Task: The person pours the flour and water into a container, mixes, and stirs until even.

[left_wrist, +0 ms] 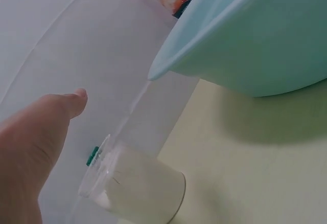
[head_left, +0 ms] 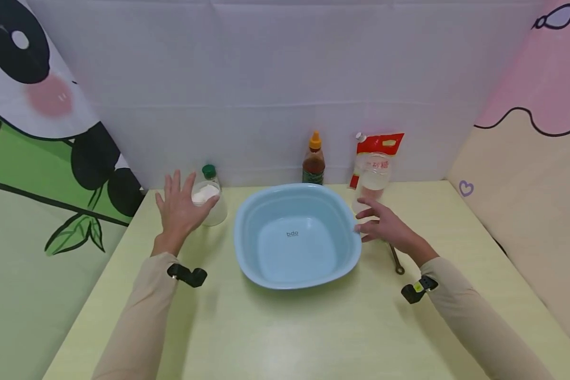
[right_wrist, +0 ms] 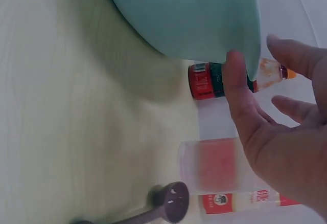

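Note:
A light blue plastic basin (head_left: 296,282) stands in the middle of the table. My left hand (head_left: 178,214), fingers spread, is off to its left, holding nothing. Beside that hand is a clear jar of white powder (head_left: 217,214), seen also as a jar (left_wrist: 145,185) below the thumb in the left wrist view. My right hand (head_left: 387,226) has its loosely bent fingers right at the basin's right rim, and a fingertip (right_wrist: 235,68) overlaps the rim in the right wrist view. Behind the right hand stands a clear container with pinkish contents (head_left: 372,182), partly hidden by it.
Behind the basin stands a sauce bottle (head_left: 313,161) with an orange cap. A red and white bag (head_left: 380,142) is at the back right. A green-capped bottle (head_left: 209,171) is behind the jar. On the right lies a dark measuring spoon (right_wrist: 176,202). A white sheet (head_left: 266,105) hangs behind.

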Tool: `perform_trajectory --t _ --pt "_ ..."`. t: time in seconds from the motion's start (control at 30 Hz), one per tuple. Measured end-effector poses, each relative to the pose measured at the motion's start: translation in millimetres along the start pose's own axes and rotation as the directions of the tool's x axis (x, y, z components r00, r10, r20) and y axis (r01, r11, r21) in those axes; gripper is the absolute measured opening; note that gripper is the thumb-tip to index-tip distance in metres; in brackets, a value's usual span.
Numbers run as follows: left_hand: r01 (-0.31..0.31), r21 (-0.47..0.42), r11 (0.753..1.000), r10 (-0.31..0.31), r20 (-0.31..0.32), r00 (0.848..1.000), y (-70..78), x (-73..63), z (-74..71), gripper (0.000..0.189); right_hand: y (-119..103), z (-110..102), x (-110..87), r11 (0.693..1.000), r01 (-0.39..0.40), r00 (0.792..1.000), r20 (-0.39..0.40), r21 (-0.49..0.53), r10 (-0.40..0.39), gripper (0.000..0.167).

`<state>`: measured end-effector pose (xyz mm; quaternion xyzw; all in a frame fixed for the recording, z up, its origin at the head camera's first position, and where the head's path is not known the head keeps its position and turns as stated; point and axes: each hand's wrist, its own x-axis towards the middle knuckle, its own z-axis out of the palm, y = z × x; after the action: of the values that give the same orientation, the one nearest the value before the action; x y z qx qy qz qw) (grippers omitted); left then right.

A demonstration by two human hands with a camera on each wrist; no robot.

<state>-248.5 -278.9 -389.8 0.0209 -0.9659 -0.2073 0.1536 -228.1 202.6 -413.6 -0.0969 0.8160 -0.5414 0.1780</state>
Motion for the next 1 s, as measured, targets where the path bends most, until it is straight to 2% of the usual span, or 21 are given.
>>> perform_trajectory --t 0.13,0.3,0.47,0.57,0.63,0.73,0.83,0.9,1.0 --pt "0.01 -0.074 0.997 -0.011 -0.02 1.0 -2.6 -1.9 7.2 0.085 7 1 4.2 0.999 -0.04 0.997 0.064 0.035 0.037 0.078" --pt "0.063 -0.165 0.984 -0.069 -0.034 0.997 -6.2 1.2 13.9 0.086 8 2 6.8 0.997 -0.062 0.996 0.069 0.037 0.059 0.069" --pt "0.148 -0.317 0.937 -0.162 -0.018 0.987 -13.9 1.9 20.8 0.09 6 3 9.7 0.997 -0.068 0.995 0.075 0.042 0.064 0.065" --pt "0.194 -0.413 0.89 -0.216 -0.007 0.976 -19.2 1.1 26.0 0.091 6 4 10.6 0.996 -0.069 0.995 0.08 0.052 0.065 0.064" --pt "0.237 -0.485 0.842 -0.261 0.017 0.965 -22.1 1.7 29.5 0.092 6 5 10.6 0.996 -0.076 0.994 0.077 0.051 0.072 0.065" --pt "0.307 -0.606 0.734 -0.332 0.074 0.94 -25.9 2.7 34.7 0.092 5 6 9.8 0.995 -0.087 0.994 0.072 0.054 0.083 0.066" --pt "0.363 -0.682 0.636 -0.378 0.135 0.916 -29.0 4.2 40.6 0.094 6 6 9.2 0.994 -0.096 0.993 0.07 0.06 0.092 0.066" --pt "0.38 -0.698 0.608 -0.387 0.158 0.909 -30.8 5.5 43.8 0.095 7 6 9.1 0.993 -0.098 0.993 0.072 0.063 0.094 0.066" --pt "0.38 -0.709 0.595 -0.383 0.166 0.909 -33.1 8.6 48.9 0.096 7 5 8.5 0.993 -0.1 0.993 0.07 0.064 0.096 0.066"
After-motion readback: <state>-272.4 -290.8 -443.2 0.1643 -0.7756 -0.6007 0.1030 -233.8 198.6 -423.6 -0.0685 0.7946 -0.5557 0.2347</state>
